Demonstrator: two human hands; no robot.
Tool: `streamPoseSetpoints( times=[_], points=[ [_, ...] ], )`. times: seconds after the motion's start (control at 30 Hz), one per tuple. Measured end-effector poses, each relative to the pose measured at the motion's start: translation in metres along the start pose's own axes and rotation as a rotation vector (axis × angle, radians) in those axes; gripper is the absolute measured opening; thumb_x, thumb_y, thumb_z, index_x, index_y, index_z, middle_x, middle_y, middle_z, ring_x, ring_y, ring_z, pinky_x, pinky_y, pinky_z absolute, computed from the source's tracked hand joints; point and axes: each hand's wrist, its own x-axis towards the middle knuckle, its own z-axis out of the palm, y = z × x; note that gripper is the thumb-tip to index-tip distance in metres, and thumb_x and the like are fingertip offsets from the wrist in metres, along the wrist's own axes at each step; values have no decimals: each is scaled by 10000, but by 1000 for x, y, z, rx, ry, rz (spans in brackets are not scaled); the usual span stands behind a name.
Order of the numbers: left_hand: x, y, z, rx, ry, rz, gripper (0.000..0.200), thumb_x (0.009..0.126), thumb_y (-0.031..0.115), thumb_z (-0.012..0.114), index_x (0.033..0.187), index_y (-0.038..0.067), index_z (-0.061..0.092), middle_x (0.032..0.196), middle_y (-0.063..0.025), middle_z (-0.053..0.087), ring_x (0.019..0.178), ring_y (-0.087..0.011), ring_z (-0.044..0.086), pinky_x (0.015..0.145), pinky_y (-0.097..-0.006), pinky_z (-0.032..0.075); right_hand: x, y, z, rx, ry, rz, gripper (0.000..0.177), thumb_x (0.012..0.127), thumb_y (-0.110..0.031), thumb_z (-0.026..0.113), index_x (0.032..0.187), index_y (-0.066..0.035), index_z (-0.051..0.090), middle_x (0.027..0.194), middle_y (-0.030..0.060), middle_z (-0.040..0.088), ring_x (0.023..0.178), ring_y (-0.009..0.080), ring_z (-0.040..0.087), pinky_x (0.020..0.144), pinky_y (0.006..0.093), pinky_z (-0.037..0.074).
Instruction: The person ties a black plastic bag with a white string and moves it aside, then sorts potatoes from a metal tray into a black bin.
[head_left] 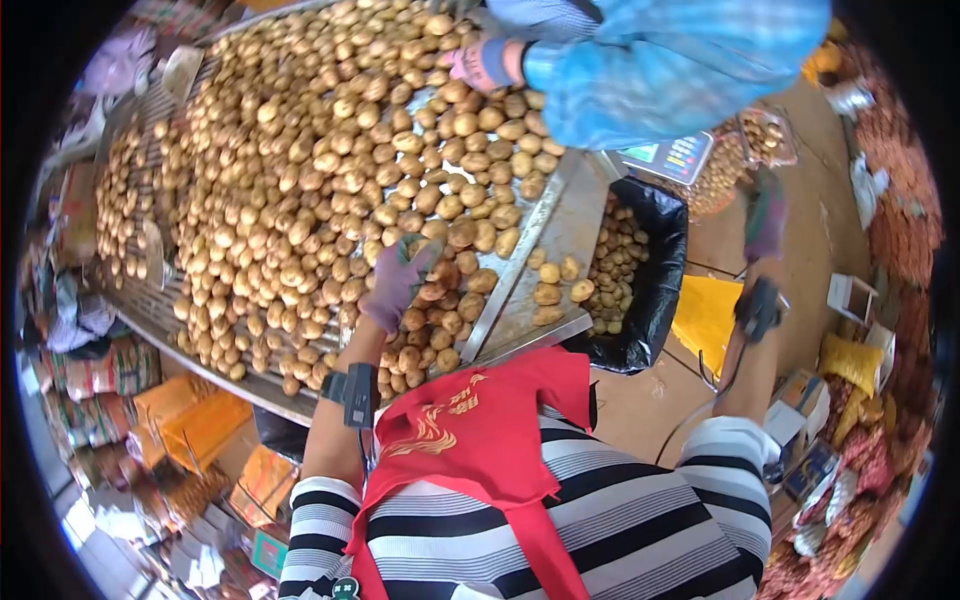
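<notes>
My left hand [396, 284], in a purple glove with grey-green fingertips, reaches onto a heap of potatoes [300, 160] on the sorting table. Its fingers and thumb curl around a potato [430, 247], which is partly hidden. Out to the right, my right hand [765, 215] wears a similar glove and is smeared by motion. It is near a bag of potatoes [765, 135] on the floor side; whether it holds anything does not show. Between my hands, a black-lined bin [660, 290] contains smaller potatoes, beside a metal ledge [520, 325] with several potatoes on it.
Across the table, a co-worker's gloved hand [482, 65] touches the potatoes. A digital scale [675, 157] stands beyond the bin. A yellow bag [706, 318] is right of the bin. Orange crates [203, 430] stand at lower left, and red net sacks [905, 190] line the right side.
</notes>
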Motion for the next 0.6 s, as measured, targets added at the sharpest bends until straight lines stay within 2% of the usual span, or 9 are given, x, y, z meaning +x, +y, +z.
streamPoseSetpoints(
  times=[0.03, 0.1, 0.2, 0.23, 0.3, 0.37, 0.47, 0.53, 0.6],
  points=[
    [-31, 42, 4, -217, -35, -119, 236, 963, 169, 570, 1099, -21, 606, 959, -6, 665, 842, -79, 595, 750, -208, 485, -37, 15, 20, -56, -219, -88, 250, 960, -226, 491, 1063, -29, 606, 910, 57, 603, 879, 166, 606, 747, 297, 510],
    [-55, 29, 20, -266, 39, -58, 253, 974, 209, 550, 1064, -18, 618, 931, -2, 664, 807, -94, 586, 738, -231, 487, -150, -4, 109, -159, -636, 133, 205, 950, -185, 474, 1043, -55, 603, 896, 27, 606, 790, 136, 608, 697, 270, 496],
    [-89, 55, 38, 104, 35, -57, 272, 977, 235, 510, 958, -6, 635, 765, -103, 603, 728, -106, 513, 669, -281, 462, -270, 21, 179, -183, -1158, 401, 597, 880, -169, 615, 1414, -49, 378, 986, 78, 627, 855, 153, 643, 760, 286, 534],
    [-95, 32, 51, 124, 99, -7, 290, 962, 264, 548, 973, -9, 645, 757, -79, 615, 700, -114, 499, 652, -287, 462, -304, 50, 197, -212, -1066, 67, 614, 885, -191, 638, 1421, -62, 368, 938, 65, 629, 783, 126, 627, 679, 261, 521],
    [-104, 9, 59, 143, 171, 38, 315, 947, 293, 587, 988, -11, 656, 749, -55, 626, 672, -121, 485, 634, -293, 461, -331, 61, 212, -232, -967, -263, 634, 890, -213, 662, 1429, -75, 359, 890, 51, 631, 711, 99, 612, 599, 237, 509],
    [-108, 13, 56, -331, 167, -160, 293, 949, 282, 576, 1003, 6, 660, 738, -40, 619, 679, -136, 544, 650, -289, 478, -336, 41, 214, 41, -1032, 717, 562, 929, -296, 610, 1396, -69, 395, 854, 44, 607, 595, 81, 550, 498, 225, 444],
    [-118, 36, 50, -481, 214, -124, 281, 954, 275, 565, 963, 12, 663, 703, -14, 587, 662, -121, 560, 617, -269, 469, -326, 27, 209, 259, -1080, 853, 496, 956, -343, 538, 1351, -63, 432, 818, 36, 582, 519, 84, 489, 461, 236, 395],
    [-121, 14, 43, -231, 377, -23, 299, 960, 289, 567, 878, 14, 652, 632, 17, 526, 575, -85, 516, 531, -228, 418, -321, 30, 207, 232, -1097, 791, 457, 963, -366, 492, 1313, -73, 461, 873, 59, 607, 594, 114, 552, 510, 243, 445],
    [-139, 36, 1, -669, 334, -309, 288, 954, 293, 582, 863, 28, 647, 633, 16, 524, 545, -59, 488, 492, -199, 385, -316, 33, 214, 486, -817, 950, 439, 953, -352, 502, 1303, -89, 471, 964, 93, 626, 718, 145, 605, 615, 277, 515]
  ],
)
